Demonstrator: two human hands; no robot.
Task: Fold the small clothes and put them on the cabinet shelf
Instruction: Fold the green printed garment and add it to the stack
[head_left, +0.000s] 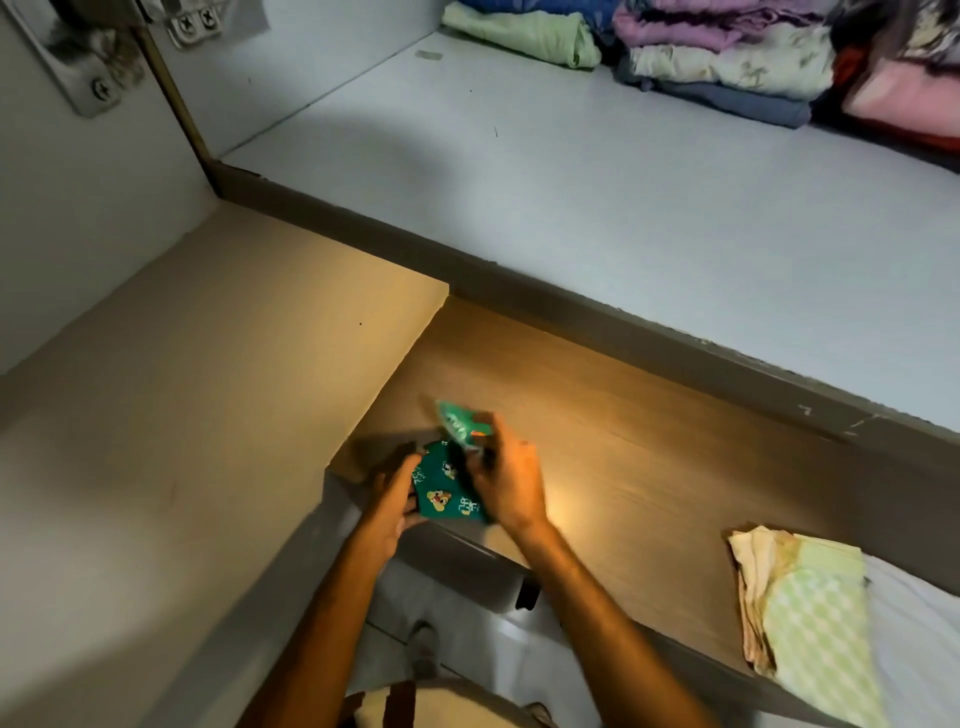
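Wooden ledge (597, 415) below us: green garment (441, 493) pinched between left hand (395, 499) and right hand (504, 483), shelf (571, 182) ahead.

Folded clothes (717, 57) on white shelf (519, 171)

A rusty metal door hinge (88, 62) with cross-head screws sits upper left; grey tiled floor (467, 644) shows bottom centre.

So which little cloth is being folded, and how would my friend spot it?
Find the wooden ledge below the white cabinet shelf. At its left end, both hands hold a small green garment. Only it has cartoon prints; the folded pile is pale and checked.
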